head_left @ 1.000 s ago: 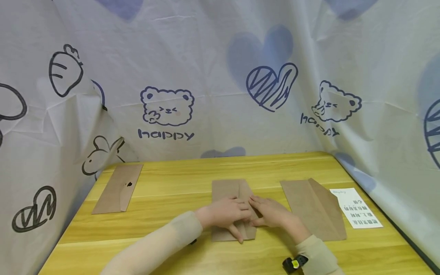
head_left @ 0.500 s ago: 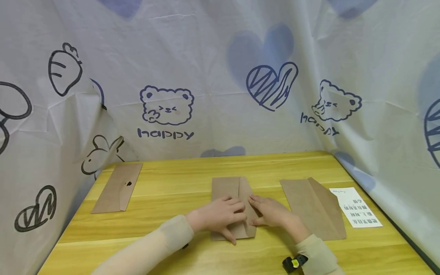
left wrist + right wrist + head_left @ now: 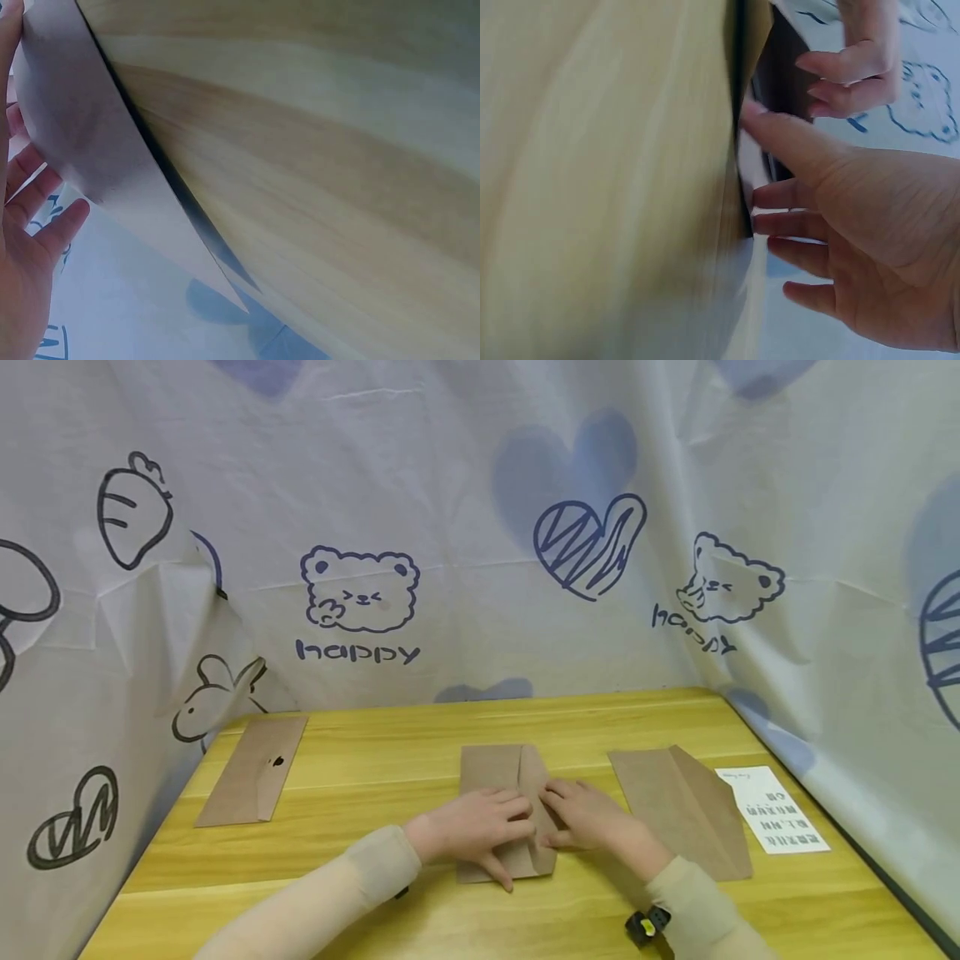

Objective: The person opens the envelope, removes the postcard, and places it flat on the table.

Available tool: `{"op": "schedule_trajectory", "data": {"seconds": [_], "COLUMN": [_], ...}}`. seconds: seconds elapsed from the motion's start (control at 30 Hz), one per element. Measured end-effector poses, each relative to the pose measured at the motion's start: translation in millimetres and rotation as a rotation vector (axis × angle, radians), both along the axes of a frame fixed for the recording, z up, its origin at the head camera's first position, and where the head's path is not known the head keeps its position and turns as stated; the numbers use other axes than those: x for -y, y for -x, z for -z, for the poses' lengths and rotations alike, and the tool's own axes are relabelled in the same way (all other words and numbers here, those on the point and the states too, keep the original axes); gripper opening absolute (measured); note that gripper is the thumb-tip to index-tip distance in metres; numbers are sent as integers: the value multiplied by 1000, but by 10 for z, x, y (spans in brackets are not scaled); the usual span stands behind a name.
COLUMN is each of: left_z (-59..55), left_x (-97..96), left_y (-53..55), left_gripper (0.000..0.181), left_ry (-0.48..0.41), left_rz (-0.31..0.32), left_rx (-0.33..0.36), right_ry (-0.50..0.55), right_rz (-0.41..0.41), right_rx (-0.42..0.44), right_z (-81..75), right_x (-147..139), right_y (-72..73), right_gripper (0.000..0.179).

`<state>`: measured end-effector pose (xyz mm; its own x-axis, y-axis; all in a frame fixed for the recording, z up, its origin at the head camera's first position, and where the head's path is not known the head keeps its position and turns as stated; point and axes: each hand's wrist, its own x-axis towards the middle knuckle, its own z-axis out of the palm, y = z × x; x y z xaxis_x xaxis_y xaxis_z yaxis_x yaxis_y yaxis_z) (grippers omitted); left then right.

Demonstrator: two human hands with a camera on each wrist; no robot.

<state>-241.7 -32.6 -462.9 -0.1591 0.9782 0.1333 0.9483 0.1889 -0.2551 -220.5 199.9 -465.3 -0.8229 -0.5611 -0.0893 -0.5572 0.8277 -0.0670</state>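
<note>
A brown paper envelope [image 3: 487, 768] lies on the wooden table in front of me, its flap [image 3: 532, 777] folded over along the right side. My left hand [image 3: 480, 831] rests across its middle, fingers bent loosely over the paper and thumb near the lower edge. At the envelope's right edge is my right hand [image 3: 588, 818], its fingertips touching the flap. In the right wrist view, the thumb and fingers of that hand [image 3: 885, 217] lie apart along the paper edge. The left wrist view shows the left hand [image 3: 30, 240] by the envelope [image 3: 97, 127].
To the right lies another brown envelope [image 3: 667, 810] with its flap opened out, beside a white card [image 3: 776, 814] with printed characters. A third brown envelope [image 3: 251, 768] with a small dark mark is at the far left. Printed cloth [image 3: 465, 527] hangs behind the table [image 3: 382, 735].
My left hand has shifted slightly left, away from the right hand, uncovering more of the flap. The right hand stays at the envelope's right edge, almost unmoved.
</note>
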Motion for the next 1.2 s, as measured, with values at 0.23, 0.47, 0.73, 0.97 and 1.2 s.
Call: {"op": "schedule_trajectory", "data": {"seconds": [0.23,0.47,0.73,0.97,1.2], "left_z": [8,3,-5,0,1], "left_x": [4,22,23,21,14], "left_y": [13,10,6,8,-10], "left_gripper": [65,65,65,67,67], "left_ry": [5,21,22,22,23], "left_rz": [-1,-20,-18,-17,-22], "left_rx": [20,32,25,37,68], "right_ry": [-119,-141,-170,-189,-196], "right_rz": [-96,-182,-244,-297,-343], "right_rx": [-49,-56,-11,14,35], "right_z": [-31,-46,-65,-93,-78], "right_x": [-11,-21,-38,-35,-31], "right_y": [76,119,158,187,228], "right_gripper": [76,81,80,74,67]}}
